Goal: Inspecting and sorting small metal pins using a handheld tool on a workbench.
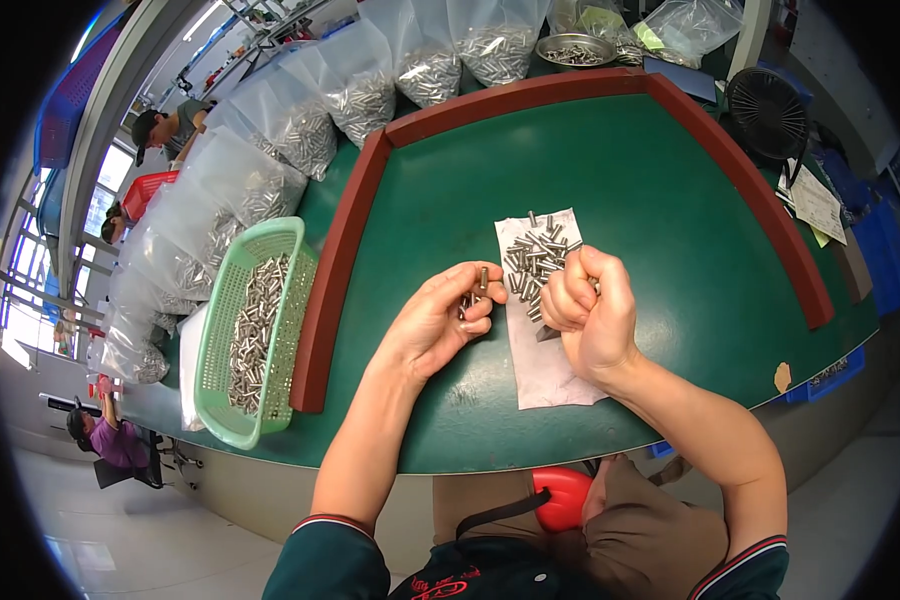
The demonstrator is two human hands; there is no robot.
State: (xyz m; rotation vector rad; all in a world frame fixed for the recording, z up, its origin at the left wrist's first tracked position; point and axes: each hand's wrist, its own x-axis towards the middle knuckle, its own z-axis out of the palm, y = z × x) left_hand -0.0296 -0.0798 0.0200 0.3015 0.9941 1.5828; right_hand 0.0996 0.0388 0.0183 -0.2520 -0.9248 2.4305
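My left hand (435,318) is curled around a few small metal pins (484,278), one standing up between thumb and fingers. A pale pinkish cloth (542,372) lies on the green tabletop between my hands. On its upper part is a loose heap of short silvery pins (537,256). Just right of that heap, over the cloth, my right hand (598,310) is closed in a fist. What its fingers hold is hidden; a small dark grey edge shows beneath them.
A light green basket (210,370) of similar pins stands at the left. Dark red wooden rails (515,97) border the green table (450,180). Clear bags (360,95) of metal parts line the back and left. A metal bowl (576,40) and black fan (767,112) stand behind. Other people sit farther left.
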